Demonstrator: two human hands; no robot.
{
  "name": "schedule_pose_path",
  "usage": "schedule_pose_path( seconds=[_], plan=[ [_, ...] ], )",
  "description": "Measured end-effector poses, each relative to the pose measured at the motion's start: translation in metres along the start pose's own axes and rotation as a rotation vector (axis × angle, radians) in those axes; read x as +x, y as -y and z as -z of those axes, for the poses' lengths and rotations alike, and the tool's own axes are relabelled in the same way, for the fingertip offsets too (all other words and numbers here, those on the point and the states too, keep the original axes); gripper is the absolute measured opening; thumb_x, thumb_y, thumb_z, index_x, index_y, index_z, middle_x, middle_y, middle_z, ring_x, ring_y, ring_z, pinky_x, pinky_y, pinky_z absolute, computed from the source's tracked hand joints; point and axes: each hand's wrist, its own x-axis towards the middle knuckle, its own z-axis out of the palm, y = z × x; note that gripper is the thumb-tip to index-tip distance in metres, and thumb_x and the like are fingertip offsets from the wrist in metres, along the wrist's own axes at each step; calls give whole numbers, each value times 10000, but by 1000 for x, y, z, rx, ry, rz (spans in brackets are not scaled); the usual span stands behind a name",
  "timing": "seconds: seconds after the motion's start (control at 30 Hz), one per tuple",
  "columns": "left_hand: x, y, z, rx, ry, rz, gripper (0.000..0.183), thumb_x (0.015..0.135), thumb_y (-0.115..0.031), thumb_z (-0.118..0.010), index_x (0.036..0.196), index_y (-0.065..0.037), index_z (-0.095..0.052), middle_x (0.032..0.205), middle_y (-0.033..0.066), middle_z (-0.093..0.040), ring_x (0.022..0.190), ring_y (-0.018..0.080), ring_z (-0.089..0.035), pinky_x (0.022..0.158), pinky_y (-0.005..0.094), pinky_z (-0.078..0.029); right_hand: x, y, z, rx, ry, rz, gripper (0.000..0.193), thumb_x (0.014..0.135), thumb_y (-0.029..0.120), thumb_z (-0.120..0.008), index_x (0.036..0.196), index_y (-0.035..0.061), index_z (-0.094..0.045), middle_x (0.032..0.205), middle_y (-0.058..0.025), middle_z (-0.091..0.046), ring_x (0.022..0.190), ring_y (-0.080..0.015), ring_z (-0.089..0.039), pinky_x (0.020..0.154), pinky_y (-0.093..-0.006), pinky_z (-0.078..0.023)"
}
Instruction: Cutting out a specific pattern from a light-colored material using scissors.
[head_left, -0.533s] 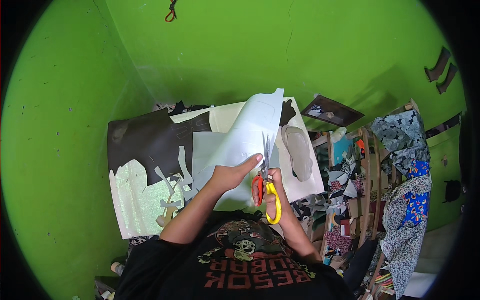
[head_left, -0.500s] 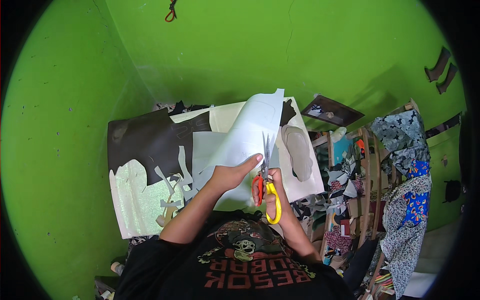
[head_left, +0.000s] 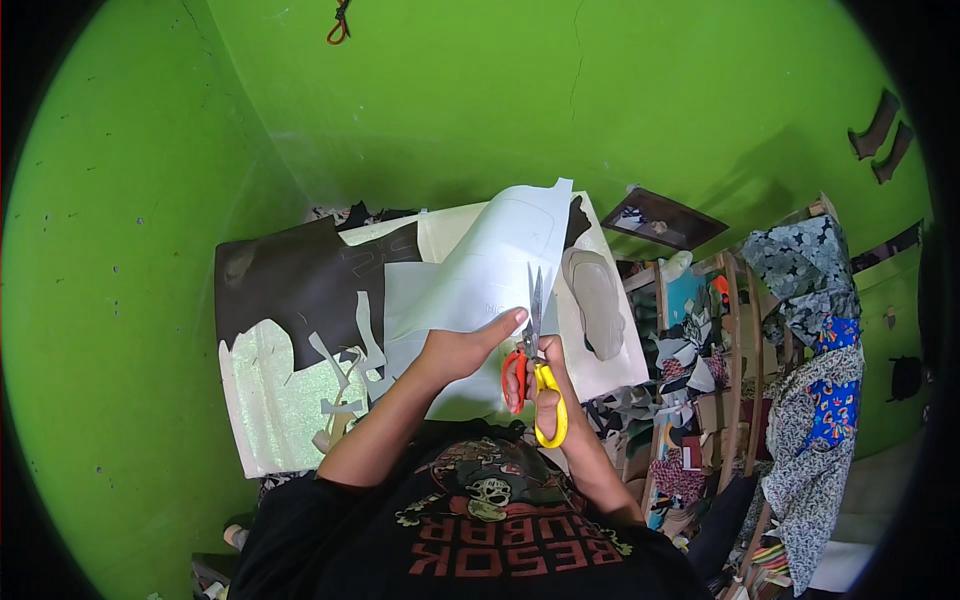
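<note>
My left hand point(head_left: 468, 348) pinches the lower edge of a pale grey-white sheet point(head_left: 490, 245), its thumb lying on top and its other fingers hidden beneath. Faint outlines are drawn on the sheet, which rises in a curve above the table. In my right hand point(head_left: 551, 352) is a pair of scissors point(head_left: 532, 343) with one red and one yellow handle loop. Their blades point away from me and stand slightly apart at the sheet's right part, close to my left thumb. Whether they bite into the sheet I cannot tell.
A dark brown sheet point(head_left: 285, 285) and pale offcuts point(head_left: 371, 335) lie on the left of the white-topped table point(head_left: 625, 350). Grey sole-shaped pieces point(head_left: 597, 310) are at its right. Beyond stand wooden shelves point(head_left: 735, 370) crammed with scraps, and draped fabric point(head_left: 810, 480). A green wall rises behind.
The sheet has shifted slightly right at its top, and its lower left part now spreads farther left above the table. My hands and the scissors have moved only slightly.
</note>
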Motion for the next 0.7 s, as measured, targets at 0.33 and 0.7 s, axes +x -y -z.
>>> schedule_pose_path(
  seconds=[0.33,0.7],
  plan=[
    [0,-7,-2,-3,6,15,519,857,-218,-784,1262,21,-566,1155,113,-643,1066,191,-602,939,340,-485,-1,-4,3,23,-31,-43,968,684,859,-601,1140,70,-275,748,-44,-495,568,-103,-469,507,-238,-436],
    [4,-3,-2,-74,1,1,519,857,-194,-782,1273,17,-552,1163,108,-635,1075,192,-597,933,341,-489,0,-3,3,77,-66,-31,429,810,195,-558,1110,70,-278,697,-57,-481,518,-117,-452,467,-248,-414]
  ],
)
